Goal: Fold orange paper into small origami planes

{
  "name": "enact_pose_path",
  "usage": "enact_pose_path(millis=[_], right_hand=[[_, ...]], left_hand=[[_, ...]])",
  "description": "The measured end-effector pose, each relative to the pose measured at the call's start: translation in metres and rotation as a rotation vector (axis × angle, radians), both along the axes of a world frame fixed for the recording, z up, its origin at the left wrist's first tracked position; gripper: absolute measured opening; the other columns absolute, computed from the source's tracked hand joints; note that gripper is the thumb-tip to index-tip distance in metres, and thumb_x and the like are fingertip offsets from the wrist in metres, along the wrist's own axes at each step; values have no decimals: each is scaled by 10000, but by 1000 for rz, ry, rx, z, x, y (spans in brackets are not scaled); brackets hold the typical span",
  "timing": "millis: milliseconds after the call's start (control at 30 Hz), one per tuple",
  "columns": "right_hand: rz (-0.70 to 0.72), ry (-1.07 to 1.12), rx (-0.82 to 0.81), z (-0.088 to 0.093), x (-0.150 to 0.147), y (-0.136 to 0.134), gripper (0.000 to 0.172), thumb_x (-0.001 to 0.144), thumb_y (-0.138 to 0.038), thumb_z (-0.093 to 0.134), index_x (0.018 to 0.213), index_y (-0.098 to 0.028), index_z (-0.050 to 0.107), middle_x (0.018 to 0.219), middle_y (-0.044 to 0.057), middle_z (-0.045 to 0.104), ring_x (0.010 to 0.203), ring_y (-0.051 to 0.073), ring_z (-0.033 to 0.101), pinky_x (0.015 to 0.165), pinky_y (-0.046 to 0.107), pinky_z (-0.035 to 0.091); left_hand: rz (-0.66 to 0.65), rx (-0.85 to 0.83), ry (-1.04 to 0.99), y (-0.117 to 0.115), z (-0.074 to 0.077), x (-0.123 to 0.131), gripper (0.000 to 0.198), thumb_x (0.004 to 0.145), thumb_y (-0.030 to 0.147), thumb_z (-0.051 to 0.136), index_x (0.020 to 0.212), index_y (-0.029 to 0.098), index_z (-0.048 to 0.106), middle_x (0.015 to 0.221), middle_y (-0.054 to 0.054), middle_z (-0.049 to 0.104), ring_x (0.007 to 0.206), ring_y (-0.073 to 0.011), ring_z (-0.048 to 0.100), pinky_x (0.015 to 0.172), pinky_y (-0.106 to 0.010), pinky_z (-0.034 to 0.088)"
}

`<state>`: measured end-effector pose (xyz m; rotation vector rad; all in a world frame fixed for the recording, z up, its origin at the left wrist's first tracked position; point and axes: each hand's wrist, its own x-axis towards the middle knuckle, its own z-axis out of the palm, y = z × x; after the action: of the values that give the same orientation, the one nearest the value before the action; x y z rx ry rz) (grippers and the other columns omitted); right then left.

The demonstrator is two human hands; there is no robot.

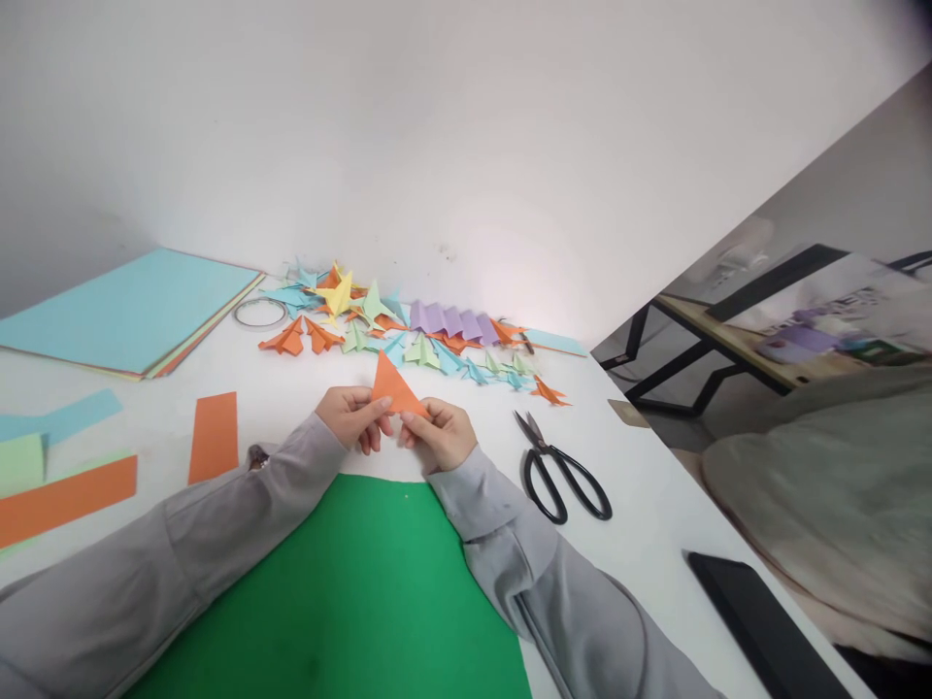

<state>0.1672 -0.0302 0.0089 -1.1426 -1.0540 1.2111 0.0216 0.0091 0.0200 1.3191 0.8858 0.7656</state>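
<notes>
An orange paper triangle [391,386] stands point-up between both hands over the white table [655,505]. My left hand [354,417] pinches its lower left edge with closed fingers. My right hand [440,433] pinches the lower right corner, fingers curled. Both arms wear grey sleeves and rest across a green sheet [356,592]. Behind the hands lies a heap of folded paper shapes [408,335] in orange, yellow, green, blue and purple.
Black scissors [560,471] lie just right of my right hand. A stack of coloured paper [131,311] and a tape ring [260,313] sit at the back left. Orange strips [214,437] lie left. A black flat object [757,621] is near the table's right edge.
</notes>
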Motion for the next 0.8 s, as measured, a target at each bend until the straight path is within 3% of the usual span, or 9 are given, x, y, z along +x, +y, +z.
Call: enact_pose_path(millis=[133,267,533,800], right_hand=[[60,26,-10,-1,0,-1,338,474,-425,771,567,-148,601,453,-9,608,391,83,523,418,209,416],[78,18,-5,-4,1,-1,309,490,-389,774,580,-143,611,475,-2,623,419,88,548,439,207,431],[113,-55,36,-4,2,-3,225,521,-316,750,569,-142,616,482,-11,627,435,80,547,469,203,431],[208,-53,-24,1,7,-3,196,501,-272,747,512,-135,607,434,-13,608,394,68,525,427,180,402]], left_hand=[[-87,95,64,-4,-4,0,179,648,256,625,565,111,562,387,29,535,297,-64,471,300,-162,391],[-92,112,71,-4,-8,0,129,655,213,589,578,114,559,364,47,508,289,-58,458,299,-156,390],[-69,35,129,-5,0,1,55,602,126,571,568,120,528,367,54,509,285,-77,463,281,-173,378],[-163,-25,97,-1,-1,-1,72,558,127,566,503,118,521,344,34,512,273,-87,460,272,-175,362]])
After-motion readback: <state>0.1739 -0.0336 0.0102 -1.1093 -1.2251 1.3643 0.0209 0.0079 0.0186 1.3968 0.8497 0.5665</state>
